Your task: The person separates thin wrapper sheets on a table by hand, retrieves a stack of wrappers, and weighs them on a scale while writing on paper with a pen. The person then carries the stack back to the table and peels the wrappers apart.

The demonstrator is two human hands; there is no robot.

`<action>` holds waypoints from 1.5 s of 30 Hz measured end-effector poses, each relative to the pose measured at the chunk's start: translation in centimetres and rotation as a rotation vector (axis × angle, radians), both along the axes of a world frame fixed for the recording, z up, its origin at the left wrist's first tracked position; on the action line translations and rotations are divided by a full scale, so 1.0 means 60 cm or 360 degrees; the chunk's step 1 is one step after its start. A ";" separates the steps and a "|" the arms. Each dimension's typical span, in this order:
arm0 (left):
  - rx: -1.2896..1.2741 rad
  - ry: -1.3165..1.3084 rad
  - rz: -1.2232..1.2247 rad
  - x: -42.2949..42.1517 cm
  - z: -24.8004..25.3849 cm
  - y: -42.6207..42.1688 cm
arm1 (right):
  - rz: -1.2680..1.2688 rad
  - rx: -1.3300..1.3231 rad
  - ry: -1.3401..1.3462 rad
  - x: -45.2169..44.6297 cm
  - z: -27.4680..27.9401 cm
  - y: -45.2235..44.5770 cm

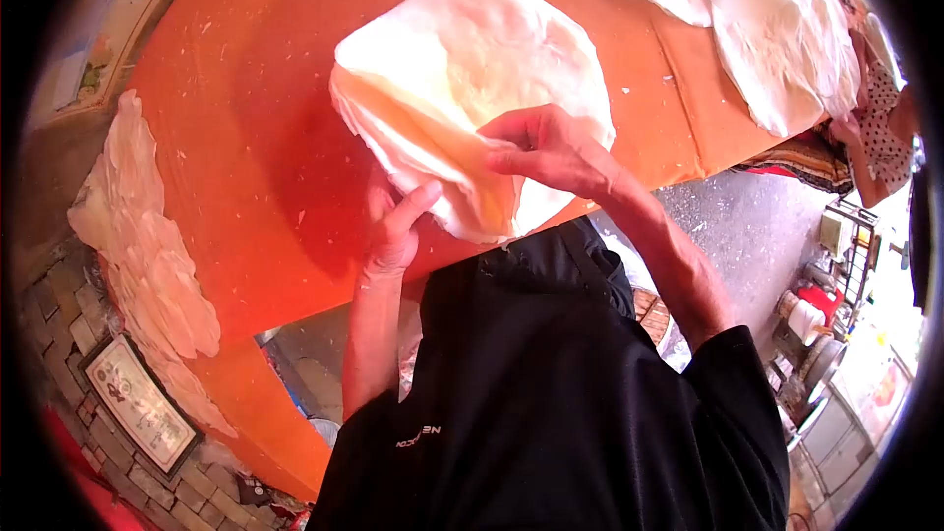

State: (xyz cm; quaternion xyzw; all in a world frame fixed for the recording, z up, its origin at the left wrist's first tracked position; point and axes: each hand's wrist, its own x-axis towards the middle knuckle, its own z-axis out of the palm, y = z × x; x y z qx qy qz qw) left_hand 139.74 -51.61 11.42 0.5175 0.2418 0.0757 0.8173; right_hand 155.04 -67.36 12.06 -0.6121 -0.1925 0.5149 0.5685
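A large, round, pale flatbread (511, 49), thin and floppy, lies near the front edge of the table with its near left part folded up in creases. My left hand (395, 226) grips its near left rim, with the thumb on top and some fingers hidden below. Over the folded part, my right hand (547, 149) pinches a crease between thumb and bent fingers. Light glares off the upper surface, so its texture is hard to make out there.
Flakes dot the orange tabletop (246, 69). More flatbreads (782, 54) lie at the far right, and a layered pile (147, 226) drapes over the left edge. Another person's arm (860, 152) shows at right, near a rack (851, 246). A framed panel (141, 403) is at lower left.
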 end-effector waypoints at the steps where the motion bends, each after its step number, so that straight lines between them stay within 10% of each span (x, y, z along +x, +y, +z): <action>1: -0.0002 -0.0003 0.0013 -0.006 -0.006 0.005 | 0.0013 -0.0002 -0.0003 -0.006 0.000 0.007; 9: -0.0094 0.0048 0.0215 -0.004 0.002 -0.001 | 0.0033 -0.0063 0.0097 -0.033 -0.011 0.027; 17: -0.0130 0.0266 0.0281 -0.020 -0.038 0.017 | -0.0121 -0.0112 -0.0927 -0.070 -0.009 0.052; 39: -0.0354 0.0232 0.0501 -0.035 -0.059 0.024 | -0.0260 -0.0073 0.0048 -0.074 -0.062 0.057; 41: -0.0265 0.0420 0.0491 -0.048 -0.083 0.034 | -0.0238 -0.0006 -0.1239 -0.090 -0.085 0.056; 45: -0.0029 0.0546 0.0578 -0.028 -0.042 0.011 | 0.0214 -0.0186 -0.1571 -0.103 -0.054 0.080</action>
